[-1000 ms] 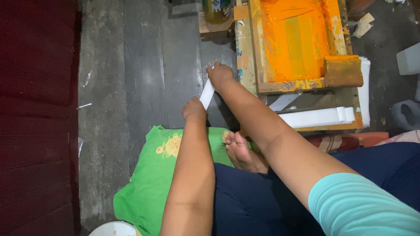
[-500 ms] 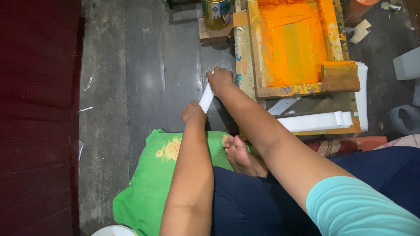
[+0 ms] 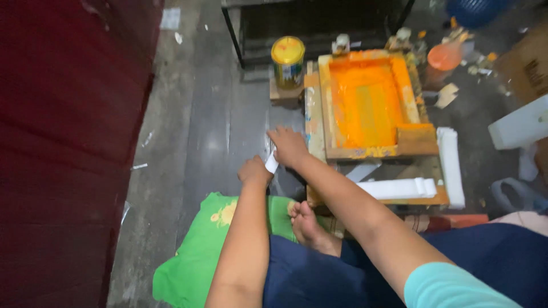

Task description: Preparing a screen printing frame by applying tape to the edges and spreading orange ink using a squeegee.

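White strip (image 3: 272, 163) now mostly hidden.

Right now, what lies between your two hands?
In the head view, a small white strip spans the gap between the left hand and right hand; both touch it.

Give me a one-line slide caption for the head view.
Both hands, left hand and right hand, hold a white strip beside an orange-inked screen frame.

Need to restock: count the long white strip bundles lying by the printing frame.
2: one white bundle lies crosswise below the orange-inked frame, another white bundle runs along its right side. More may be hidden under the frame.
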